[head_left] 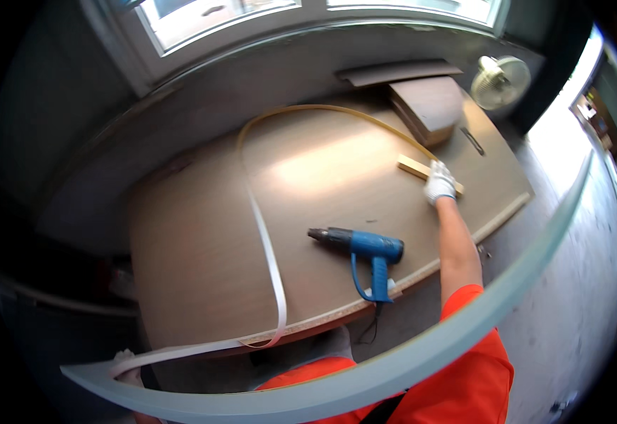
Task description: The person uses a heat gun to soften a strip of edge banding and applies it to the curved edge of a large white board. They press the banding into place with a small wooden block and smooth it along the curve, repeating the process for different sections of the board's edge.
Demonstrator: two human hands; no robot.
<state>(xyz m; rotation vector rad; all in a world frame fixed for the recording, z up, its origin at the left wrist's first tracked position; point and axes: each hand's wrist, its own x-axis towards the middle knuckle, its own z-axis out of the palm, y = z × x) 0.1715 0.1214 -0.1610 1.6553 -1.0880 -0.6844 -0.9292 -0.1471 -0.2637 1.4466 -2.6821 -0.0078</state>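
**A:** what's the right hand (440,182) up to? pose looks like a long reach

**B:** yeah, arm's stretched out past the orange sleeve, elbow nearly straight. White glove, palm down, fingers curled over a wooden block (413,167) near the table's right end.

**A:** and the left hand (130,376)?

**B:** way down at lower left, by one end of the thin strip (266,244). Half hidden and dim, so can't tell how far it's closed or what it grips.

**A:** which way does the stuff point?

**B:** block's long axis slants from upper left to lower right, hand over its right part. Strip leaves the left hand, kinks at the table's near edge, runs up, arcs over and comes down to the right hand. White low down, yellowish up top. There's also a pale curved panel (393,373) sweeping from lower left up to the right, in front of the body.

**A:** surface and room?

**B:** brown table (202,275), smooth, glare in the middle. Blue heat gun (372,245) on it, nozzle left, stacked boards (428,106) at the back. Window (209,18) behind, fan (501,81) upper right, grey floor (534,233).
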